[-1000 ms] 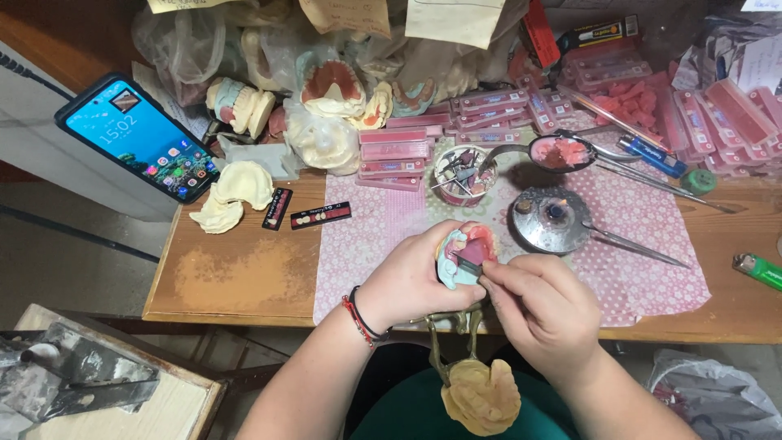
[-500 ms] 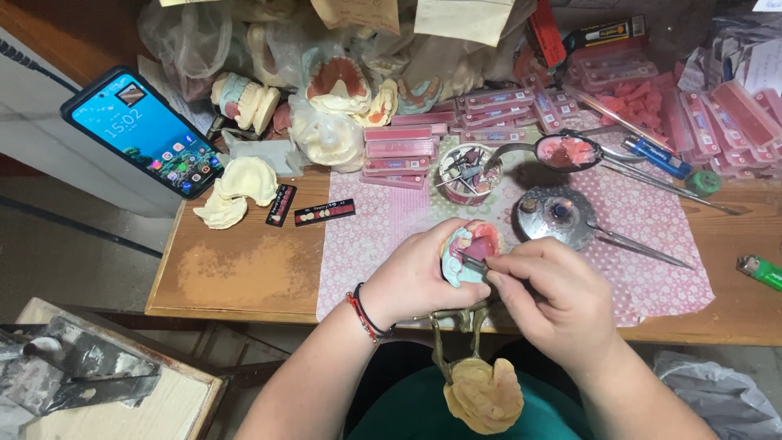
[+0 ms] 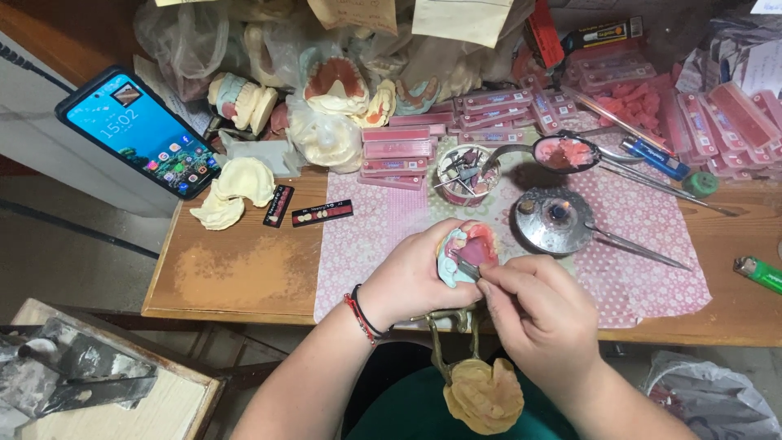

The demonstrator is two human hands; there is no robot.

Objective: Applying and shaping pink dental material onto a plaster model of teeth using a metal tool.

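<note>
My left hand [image 3: 411,275] grips a pale blue dental cast with pink wax [image 3: 471,244], held just above the near edge of the wooden table [image 3: 236,273]. My right hand [image 3: 538,314] pinches a thin metal instrument [image 3: 466,266] whose tip rests on the pink wax. A brass articulator frame carrying a yellowish plaster cast [image 3: 482,393] hangs below the hands over my lap.
A pink patterned cloth [image 3: 652,261] covers the table. On it stand a small burner dish [image 3: 558,218], a spoon with pink wax [image 3: 564,153], a tin of tools [image 3: 467,173], tweezers and lighters. Plaster models [image 3: 244,181], boxes of teeth and a phone [image 3: 134,130] lie behind.
The right hand has moved left and lower, bringing the instrument onto the wax; the cast has tilted slightly in the left hand.
</note>
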